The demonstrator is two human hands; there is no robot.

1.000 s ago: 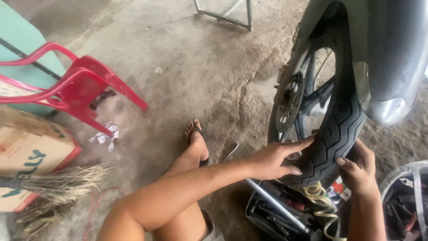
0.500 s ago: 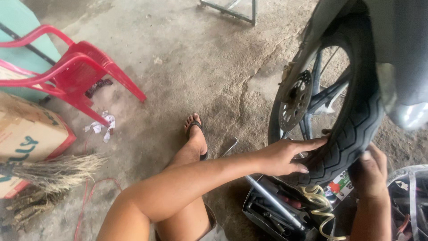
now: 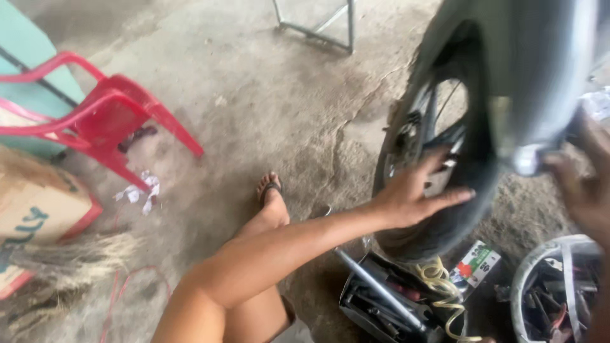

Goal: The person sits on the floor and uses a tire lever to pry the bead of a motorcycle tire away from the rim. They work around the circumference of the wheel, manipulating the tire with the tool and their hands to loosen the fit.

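A motorcycle wheel with a black knobbly tyre point(image 3: 473, 171) stands at the right under a grey mudguard point(image 3: 534, 70). My left hand point(image 3: 413, 190) lies flat on the tyre's near side, fingers spread across the tread. At the frame's right edge my right hand point(image 3: 581, 184) is blurred, resting at the tyre's far side below the mudguard; its grip is hard to make out. My bare knee and a foot in a sandal point(image 3: 270, 190) stretch over the concrete floor.
An open black tool box point(image 3: 381, 302) with a coiled yellow hose point(image 3: 441, 282) lies under the wheel. A round tub of tools point(image 3: 553, 286) sits at the lower right. A red plastic chair point(image 3: 108, 121), a cardboard box point(image 3: 35, 209) and a broom point(image 3: 70, 260) stand left.
The view has swung closer to the wheel. My left hand slid up the tyre and flattened on it. My right hand rose from under the tyre to its far side.
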